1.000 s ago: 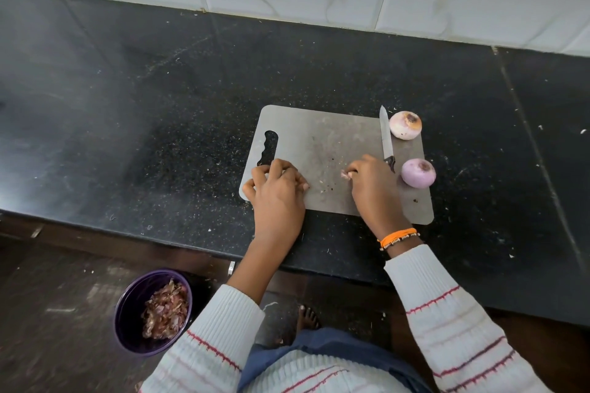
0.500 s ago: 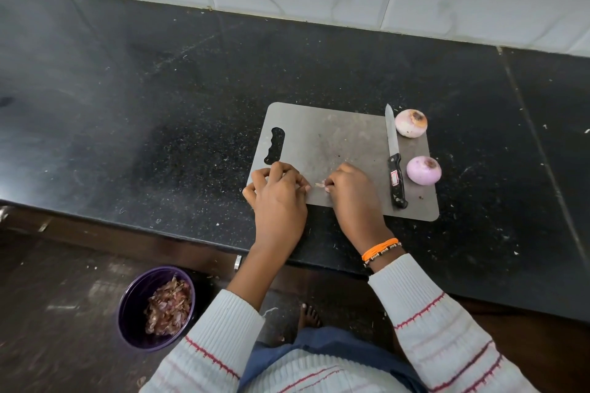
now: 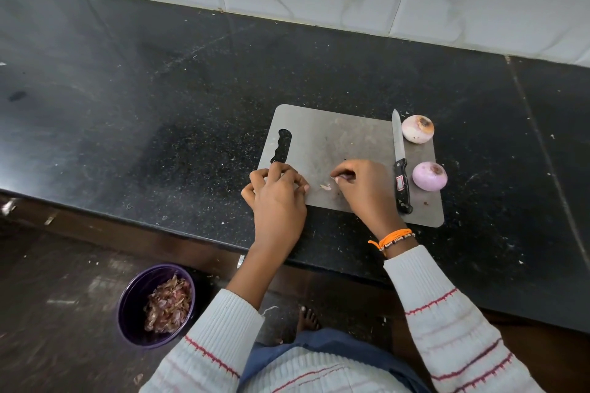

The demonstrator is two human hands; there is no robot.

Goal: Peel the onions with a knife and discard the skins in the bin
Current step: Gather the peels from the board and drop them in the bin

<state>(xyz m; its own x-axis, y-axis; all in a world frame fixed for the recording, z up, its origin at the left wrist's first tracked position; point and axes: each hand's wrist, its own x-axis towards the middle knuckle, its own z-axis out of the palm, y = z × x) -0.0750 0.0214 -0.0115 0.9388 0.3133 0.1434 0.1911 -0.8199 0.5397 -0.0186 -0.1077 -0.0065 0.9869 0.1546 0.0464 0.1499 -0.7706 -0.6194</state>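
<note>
Pinching a skin scrap (image 3: 325, 187) on the board (image 3: 335, 137), right hand (image 3: 360, 188), left hand (image 3: 277, 198) curled, contents hidden, knife (image 3: 400, 169) beside 2 onions (image 3: 429, 175).

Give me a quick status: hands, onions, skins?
Left hand curled at board edge, contents hidden. Right hand pinching skin scrap. Two onions peeled, knife down. Bin on floor, nothing blocking.

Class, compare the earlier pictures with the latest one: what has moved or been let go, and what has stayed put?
The right hand has left the knife, slid left across the cutting board and back a little, and pinches skin scraps. The left hand, both onions and the bin stayed put.
</note>
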